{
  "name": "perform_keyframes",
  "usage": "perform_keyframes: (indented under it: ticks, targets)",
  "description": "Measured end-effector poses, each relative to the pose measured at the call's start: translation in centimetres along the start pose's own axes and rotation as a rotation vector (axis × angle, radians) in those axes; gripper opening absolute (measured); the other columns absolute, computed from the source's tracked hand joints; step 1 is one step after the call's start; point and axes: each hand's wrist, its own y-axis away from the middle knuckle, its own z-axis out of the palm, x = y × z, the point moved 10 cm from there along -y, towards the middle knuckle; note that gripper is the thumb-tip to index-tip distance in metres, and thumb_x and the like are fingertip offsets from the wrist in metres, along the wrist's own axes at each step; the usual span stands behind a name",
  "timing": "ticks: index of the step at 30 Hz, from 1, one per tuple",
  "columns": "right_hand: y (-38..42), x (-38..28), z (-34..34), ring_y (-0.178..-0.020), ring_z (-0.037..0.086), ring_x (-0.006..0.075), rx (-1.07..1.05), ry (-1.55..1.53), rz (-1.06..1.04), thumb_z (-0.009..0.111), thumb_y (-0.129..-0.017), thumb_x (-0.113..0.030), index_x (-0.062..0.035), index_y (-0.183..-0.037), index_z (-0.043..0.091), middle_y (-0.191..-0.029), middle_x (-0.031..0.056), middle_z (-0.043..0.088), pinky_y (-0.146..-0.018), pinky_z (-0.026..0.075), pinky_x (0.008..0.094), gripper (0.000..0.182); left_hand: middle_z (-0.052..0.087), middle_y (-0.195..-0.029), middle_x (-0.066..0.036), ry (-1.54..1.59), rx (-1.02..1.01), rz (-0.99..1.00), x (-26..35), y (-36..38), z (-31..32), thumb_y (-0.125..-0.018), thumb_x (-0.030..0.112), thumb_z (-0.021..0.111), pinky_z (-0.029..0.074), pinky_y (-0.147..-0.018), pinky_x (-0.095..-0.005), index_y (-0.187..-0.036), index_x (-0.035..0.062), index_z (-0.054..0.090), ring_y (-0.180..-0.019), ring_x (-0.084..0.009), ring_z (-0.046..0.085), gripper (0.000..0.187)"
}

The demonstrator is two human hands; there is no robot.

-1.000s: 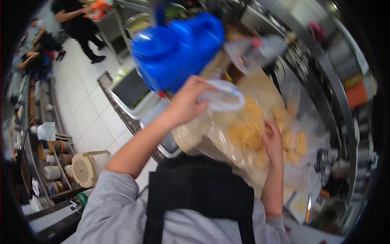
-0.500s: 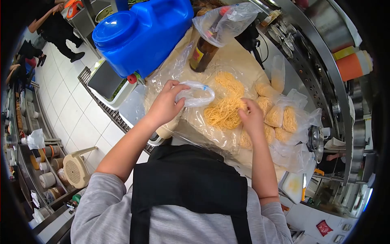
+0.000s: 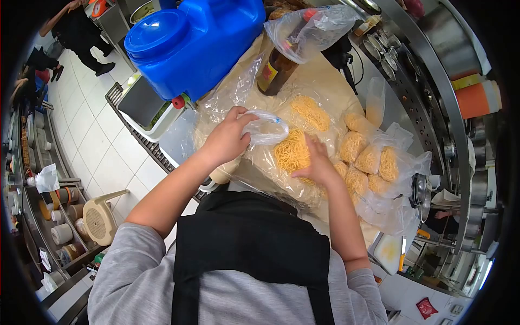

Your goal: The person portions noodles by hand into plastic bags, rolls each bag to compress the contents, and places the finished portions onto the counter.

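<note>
My left hand (image 3: pixel 230 135) grips the rim of a clear plastic bag (image 3: pixel 269 136), whose mouth gapes toward the right. Spread wide, the fingers and thumb of my right hand (image 3: pixel 318 165) touch the right side of a mound of yellow noodles (image 3: pixel 291 153). A smaller heap of noodles (image 3: pixel 310 112) lies just above that mound on the plastic sheeting. To the right of my right hand are several bagged noodle portions (image 3: pixel 368 160), grouped together in clear plastic.
A big blue jug (image 3: pixel 200 49) and a dark bottle (image 3: pixel 275 73) under a plastic bag stand at the back. A white cutting board (image 3: pixel 388 250) with a knife is at lower right. A beige stool (image 3: pixel 100 222) stands on the floor at left; another person (image 3: pixel 81 32) is beyond.
My right hand has moved left and down, its fingers spreading from a pinch on the noodles. The noodles now lie in two separate heaps. My left hand keeps the bag.
</note>
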Motion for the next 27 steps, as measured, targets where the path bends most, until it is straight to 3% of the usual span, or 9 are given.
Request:
perform_keyframes:
  ticks: [6, 9, 11, 12, 16, 18, 21, 25, 27]
  targets:
    - [-1.4, 0.6, 2.7, -0.128, 0.051, 0.0363, -0.042, -0.038, -0.090, 0.079, -0.074, -0.005, -0.0125, -0.138, 0.054, -0.142, 0.0156, 0.053, -0.106, 0.043, 0.0439, 0.068, 0.042, -0.148, -0.015, -0.076, -0.008, 0.032, 1.0, -1.5, 0.4, -0.079, 0.000, 0.060, 0.054, -0.088, -0.0447, -0.132, 0.0033, 0.054, -0.102, -0.0382, 0.065, 0.054]
    - [-0.5, 1.9, -0.4, -0.114, 0.063, 0.0296, 0.108, -0.233, -0.081, 0.066, -0.080, 0.006, -0.0080, -0.133, 0.057, -0.128, 0.0126, 0.063, -0.097, 0.050, 0.0382, 0.056, 0.041, -0.150, -0.013, -0.154, 0.042, 0.026, 1.8, -2.5, 0.1, -0.079, -0.001, 0.058, 0.056, -0.083, -0.0445, -0.133, 0.0022, 0.052, -0.092, -0.0378, 0.068, 0.054]
    - [0.0, 4.2, 0.5, -0.104, 0.068, 0.0233, -0.056, -1.027, 0.140, 0.061, -0.081, 0.011, -0.0031, -0.132, 0.057, -0.119, 0.0109, 0.068, -0.090, 0.054, 0.0337, 0.053, 0.041, -0.150, -0.013, -0.243, 0.027, 0.045, 2.5, -3.6, 1.5, -0.079, 0.000, 0.058, 0.056, -0.081, -0.0440, -0.133, 0.0020, 0.052, -0.090, -0.0369, 0.068, 0.054]
    - [0.7, 2.9, -0.7, -0.102, 0.068, 0.0175, -0.088, -1.173, 0.165, 0.055, -0.085, 0.009, 0.0022, -0.130, 0.056, -0.115, 0.0106, 0.068, -0.084, 0.055, 0.0297, 0.045, 0.041, -0.151, -0.012, -0.334, 0.009, 0.065, 3.1, -4.1, 2.6, -0.079, 0.000, 0.058, 0.057, -0.080, -0.0435, -0.133, 0.0018, 0.052, -0.087, -0.0360, 0.069, 0.054]
    - [1.7, 3.7, 0.5, -0.099, 0.069, 0.0194, -0.228, -1.284, 0.331, 0.054, -0.090, 0.003, 0.0034, -0.129, 0.056, -0.113, 0.0117, 0.069, -0.082, 0.057, 0.0313, 0.039, 0.041, -0.152, -0.010, -0.395, -0.040, 0.258, 7.0, -5.6, 7.5, -0.080, 0.000, 0.058, 0.057, -0.078, -0.0408, -0.133, 0.0018, 0.051, -0.084, -0.0344, 0.069, 0.053]
    - [1.4, 4.7, 4.7, -0.095, 0.070, 0.0215, -0.316, -1.606, 0.472, 0.053, -0.095, -0.008, 0.0033, -0.123, 0.058, -0.110, 0.0138, 0.069, -0.077, 0.060, 0.0357, 0.031, 0.042, -0.152, -0.009, -0.275, -0.164, 0.626, 10.3, -4.4, 10.5, -0.081, 0.000, 0.058, 0.057, -0.078, -0.0389, -0.139, 0.0048, 0.048, -0.082, -0.0342, 0.068, 0.059]
    - [0.6, 5.1, 7.1, -0.091, 0.071, 0.0237, -0.337, -2.030, 0.437, 0.051, -0.099, -0.018, 0.0012, -0.115, 0.060, -0.107, 0.0151, 0.069, -0.073, 0.061, 0.0406, 0.026, 0.042, -0.153, -0.008, -0.163, -0.229, 0.786, 11.7, -2.2, 11.7, -0.083, -0.001, 0.056, 0.057, -0.079, -0.0393, -0.146, 0.0092, 0.044, -0.082, -0.0346, 0.068, 0.065]
    - [-0.2, 5.7, 8.8, -0.089, 0.070, 0.0241, -0.018, -2.249, 0.501, 0.046, -0.102, -0.022, -0.0039, -0.104, 0.061, -0.097, 0.0133, 0.069, -0.070, 0.061, 0.0410, 0.024, 0.041, -0.153, -0.010, -0.035, -0.242, 0.773, 12.9, -0.1, 12.7, -0.082, -0.001, 0.057, 0.055, -0.085, -0.0415, -0.151, 0.0116, 0.037, -0.092, -0.0347, 0.066, 0.073]
    - [-1.2, 6.3, 7.7, -0.093, 0.069, 0.0248, 0.071, -2.388, 0.266, 0.047, -0.102, -0.024, -0.0039, -0.114, 0.060, -0.104, 0.0128, 0.069, -0.078, 0.059, 0.0377, 0.026, 0.042, -0.153, -0.011, -0.027, -0.247, 0.747, 13.6, 0.7, 13.3, -0.083, -0.002, 0.056, 0.054, -0.086, -0.0410, -0.151, 0.0099, 0.037, -0.095, -0.0349, 0.065, 0.072]
